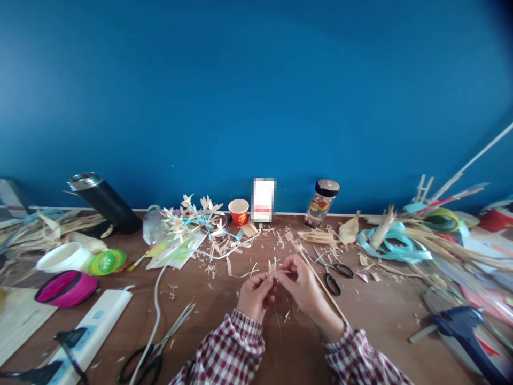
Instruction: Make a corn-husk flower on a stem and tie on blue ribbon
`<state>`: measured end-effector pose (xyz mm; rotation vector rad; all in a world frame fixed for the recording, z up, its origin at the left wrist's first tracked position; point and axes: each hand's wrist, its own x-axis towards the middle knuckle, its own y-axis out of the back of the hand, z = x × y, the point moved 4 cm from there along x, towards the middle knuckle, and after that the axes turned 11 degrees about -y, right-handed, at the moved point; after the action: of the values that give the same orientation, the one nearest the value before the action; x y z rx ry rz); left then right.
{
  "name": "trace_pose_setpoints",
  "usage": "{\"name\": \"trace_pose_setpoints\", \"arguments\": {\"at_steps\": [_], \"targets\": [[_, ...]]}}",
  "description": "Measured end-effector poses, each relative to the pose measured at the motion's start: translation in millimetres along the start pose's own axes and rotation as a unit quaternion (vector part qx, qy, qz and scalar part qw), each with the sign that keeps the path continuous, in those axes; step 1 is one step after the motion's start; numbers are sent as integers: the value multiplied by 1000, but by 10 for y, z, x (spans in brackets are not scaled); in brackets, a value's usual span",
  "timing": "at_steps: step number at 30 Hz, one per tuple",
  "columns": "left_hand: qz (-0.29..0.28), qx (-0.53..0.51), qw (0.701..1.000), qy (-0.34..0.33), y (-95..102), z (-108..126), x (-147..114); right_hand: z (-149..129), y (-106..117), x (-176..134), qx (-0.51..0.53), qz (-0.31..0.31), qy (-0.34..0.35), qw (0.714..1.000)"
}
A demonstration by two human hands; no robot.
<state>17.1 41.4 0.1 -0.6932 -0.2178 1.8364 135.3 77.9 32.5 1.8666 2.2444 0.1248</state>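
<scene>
Over the middle of the brown table, my left hand pinches a small bundle of pale straw strips that fan upward like a little flower. My right hand meets it from the right, fingertips on the same straw piece. A thin wooden stick lies slanted under my right wrist. Both sleeves are red-and-white checked.
Black-handled scissors lie right of my hands, another pair near the front left by a white cable. Finished straw flowers, a red cup, a jar, blue ribbon, a glue gun and tape rolls surround them.
</scene>
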Motion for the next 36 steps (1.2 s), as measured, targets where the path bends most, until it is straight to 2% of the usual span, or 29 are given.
{"name": "trace_pose_setpoints", "arguments": {"at_steps": [9, 21, 27, 32, 36], "targets": [[-11, -6, 1000, 1, 8, -19, 11, -5, 11, -14, -7, -6, -7, 1000], [-7, -6, 1000, 3, -1, -5, -2, -30, 26, -27, -33, 20, 5, 999], [-36, -5, 999, 13, -8, -11, -4, 0, 30, -29, -40, 28, 4, 999], [8, 1, 1000, 3, 25, -53, 16, 5, 31, -28, -35, 21, 4, 999], [13, -5, 1000, 5, 24, -44, 19, -15, 33, -17, -3, -12, -4, 1000]]}}
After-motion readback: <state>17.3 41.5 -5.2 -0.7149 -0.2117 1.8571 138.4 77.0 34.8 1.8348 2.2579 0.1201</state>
